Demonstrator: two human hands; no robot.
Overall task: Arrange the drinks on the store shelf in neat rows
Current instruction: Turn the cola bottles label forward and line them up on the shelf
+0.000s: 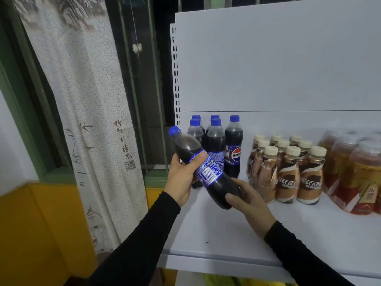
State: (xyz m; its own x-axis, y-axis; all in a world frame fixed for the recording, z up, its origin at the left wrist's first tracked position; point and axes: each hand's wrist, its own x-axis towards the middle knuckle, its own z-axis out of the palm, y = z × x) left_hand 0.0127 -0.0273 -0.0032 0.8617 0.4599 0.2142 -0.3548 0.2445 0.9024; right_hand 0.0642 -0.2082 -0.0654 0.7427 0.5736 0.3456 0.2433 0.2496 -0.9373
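I hold a cola bottle (198, 162) with a blue cap and blue label, tilted with its cap up and to the left, above the left front of the white shelf (226, 234). My left hand (183, 178) grips its middle around the label. My right hand (249, 201) grips its base from below. Behind it, several more cola bottles (234, 145) stand upright in rows at the shelf's back left. To their right stand several coffee bottles (288, 172) with cream caps, in neat rows.
Shrink-wrapped amber tea bottles (354, 172) fill the right end of the shelf. The white perforated shelf upright (175, 69) rises at the left edge. A patterned curtain (86, 100) and a green window frame (26, 112) lie left of the shelf.
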